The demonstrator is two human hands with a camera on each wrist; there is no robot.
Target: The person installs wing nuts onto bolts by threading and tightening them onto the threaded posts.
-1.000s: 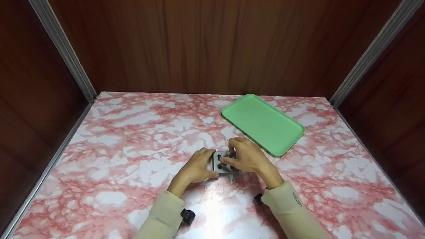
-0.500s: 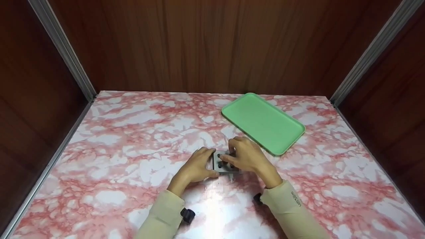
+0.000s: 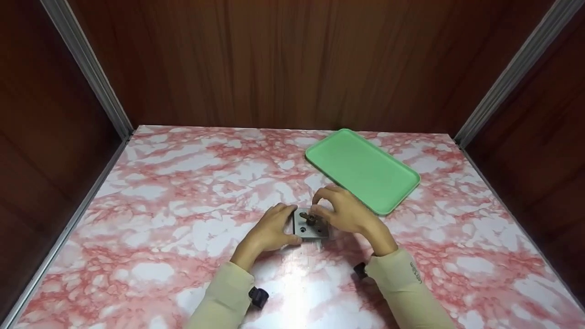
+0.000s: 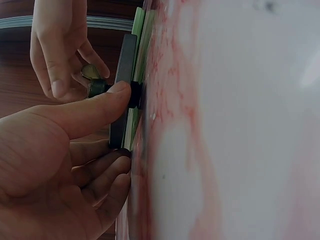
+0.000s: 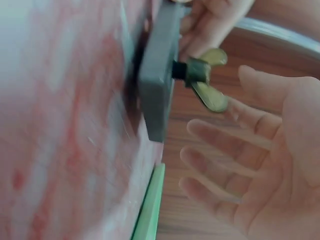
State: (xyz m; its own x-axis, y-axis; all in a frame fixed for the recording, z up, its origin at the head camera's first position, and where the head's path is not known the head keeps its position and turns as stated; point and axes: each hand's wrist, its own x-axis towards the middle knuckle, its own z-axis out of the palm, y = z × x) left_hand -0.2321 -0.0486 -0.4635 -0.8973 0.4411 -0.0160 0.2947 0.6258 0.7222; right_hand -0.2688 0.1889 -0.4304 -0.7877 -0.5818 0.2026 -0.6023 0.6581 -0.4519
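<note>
A small grey metal plate with several holes lies in front of me, raised a little off the table on a dark piece seen in the left wrist view. From its middle sticks a dark bolt, and on it sits a brassy wing nut with two rounded wings. My left hand grips the plate's left side between thumb and fingers. My right hand is beside the wing nut, fingers spread and thumb apart from it. One fingertip is close to the lower wing; I cannot tell if it touches.
A green tray lies askew behind and to the right of the plate. The table has a red and white marbled top. Dark wood panels with metal corner strips enclose the back and sides.
My right hand's thumb and fingers have spread and drawn back slightly to the right, so the wing nut shows. The left hand and plate have stayed in place.
</note>
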